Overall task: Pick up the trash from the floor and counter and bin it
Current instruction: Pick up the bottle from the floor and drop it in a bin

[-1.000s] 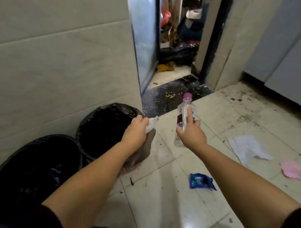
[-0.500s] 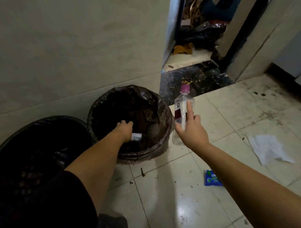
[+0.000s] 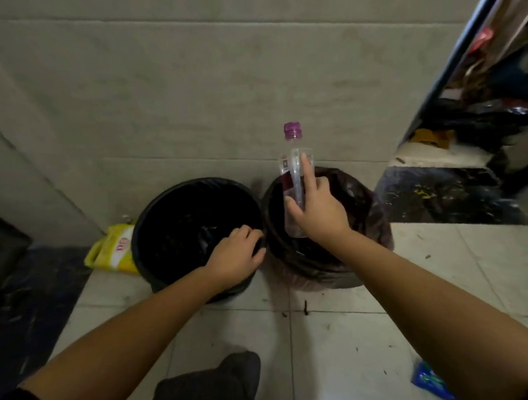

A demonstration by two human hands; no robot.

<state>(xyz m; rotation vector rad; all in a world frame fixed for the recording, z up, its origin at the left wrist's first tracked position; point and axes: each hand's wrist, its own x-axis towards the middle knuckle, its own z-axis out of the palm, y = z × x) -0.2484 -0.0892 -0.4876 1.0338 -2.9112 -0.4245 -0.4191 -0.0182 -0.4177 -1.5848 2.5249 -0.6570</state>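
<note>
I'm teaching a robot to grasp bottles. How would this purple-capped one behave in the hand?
The bottle looks clear and empty, so probably light. Its thin plastic wall likely dents if squeezed. The right hand holds it upright over the right bin; being round, it may roll if dropped on the floor.

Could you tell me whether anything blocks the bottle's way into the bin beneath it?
Nothing visible does: the clear plastic bottle with the purple cap is held upright directly above the open mouth of the right black-lined bin.

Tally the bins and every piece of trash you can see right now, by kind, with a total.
Bins: 2, the left bin and the right bin
Plastic bottle: 1
Yellow bag: 1
Blue wrapper: 1
Total: 5
</note>
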